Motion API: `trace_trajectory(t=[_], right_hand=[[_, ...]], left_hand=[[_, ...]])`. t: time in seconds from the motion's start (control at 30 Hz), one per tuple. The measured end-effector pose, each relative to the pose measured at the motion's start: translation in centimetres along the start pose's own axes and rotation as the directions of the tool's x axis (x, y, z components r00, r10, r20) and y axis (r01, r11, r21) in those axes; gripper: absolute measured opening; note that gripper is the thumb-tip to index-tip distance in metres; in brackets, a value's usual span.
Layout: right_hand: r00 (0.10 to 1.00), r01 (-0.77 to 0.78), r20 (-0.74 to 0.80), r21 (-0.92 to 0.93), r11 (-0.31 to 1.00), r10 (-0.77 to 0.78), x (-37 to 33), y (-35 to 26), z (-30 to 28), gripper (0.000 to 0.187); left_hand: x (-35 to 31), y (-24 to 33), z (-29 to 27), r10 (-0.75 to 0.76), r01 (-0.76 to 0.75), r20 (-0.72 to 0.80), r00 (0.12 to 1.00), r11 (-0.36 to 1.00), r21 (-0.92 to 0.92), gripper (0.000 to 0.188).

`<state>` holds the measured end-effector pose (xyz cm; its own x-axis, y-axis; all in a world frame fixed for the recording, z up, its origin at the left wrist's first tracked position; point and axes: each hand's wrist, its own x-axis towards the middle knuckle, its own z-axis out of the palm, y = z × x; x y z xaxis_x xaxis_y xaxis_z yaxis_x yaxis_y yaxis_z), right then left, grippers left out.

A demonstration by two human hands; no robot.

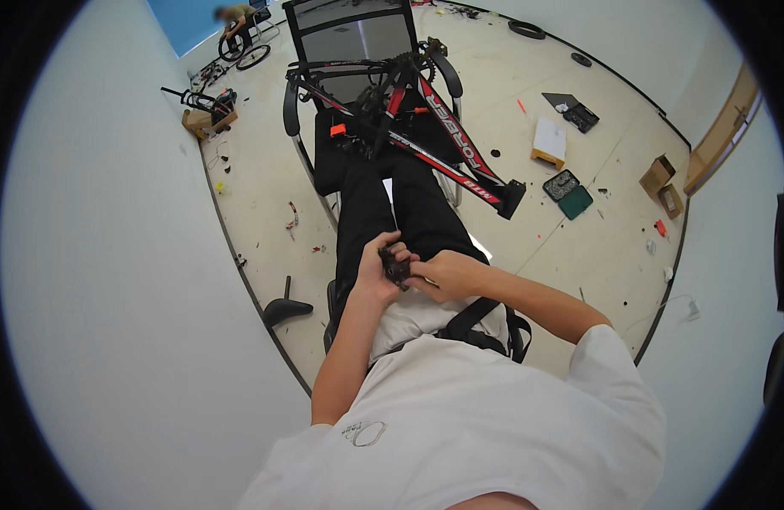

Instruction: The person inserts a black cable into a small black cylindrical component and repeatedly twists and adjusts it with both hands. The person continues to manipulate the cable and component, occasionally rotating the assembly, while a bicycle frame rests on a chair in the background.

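We gripped a small dark part (395, 267) in our curled left hand (376, 270), long axis roughly eleven-to-five o'clock, our right hand (448, 275) pinching its three-o'clock edge.

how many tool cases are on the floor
2 in view: a green case right of the bike frame, and a dark case farther off, just beyond the white and yellow box. Others may be hidden behind the chair.

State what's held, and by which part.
A small dark part: the left hand grips its left side; the right hand is at its right edge. Finer detail is unclear.
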<state>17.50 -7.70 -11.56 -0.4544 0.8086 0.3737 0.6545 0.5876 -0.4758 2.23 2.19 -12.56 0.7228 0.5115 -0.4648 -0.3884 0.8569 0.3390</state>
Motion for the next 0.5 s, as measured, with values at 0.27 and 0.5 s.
trace_trajectory(t=[0.27, 0.5], right_hand=[[0.964, -0.18, -0.095, 0.459, 0.87, 0.249, 1.9, -4.5, -4.5, 0.023], [0.905, -0.196, 0.022, 0.908, 0.371, 0.425, 2.4, -5.4, -6.1, 0.028]], left_hand=[[-3.8, 0.5, 4.4, 0.432, -0.47, 0.196, 0.88, 0.852, 0.232, 0.021], [-5.2, 0.2, 6.1, 0.719, -0.787, 0.33, 0.611, 0.511, 0.344, 0.019]])
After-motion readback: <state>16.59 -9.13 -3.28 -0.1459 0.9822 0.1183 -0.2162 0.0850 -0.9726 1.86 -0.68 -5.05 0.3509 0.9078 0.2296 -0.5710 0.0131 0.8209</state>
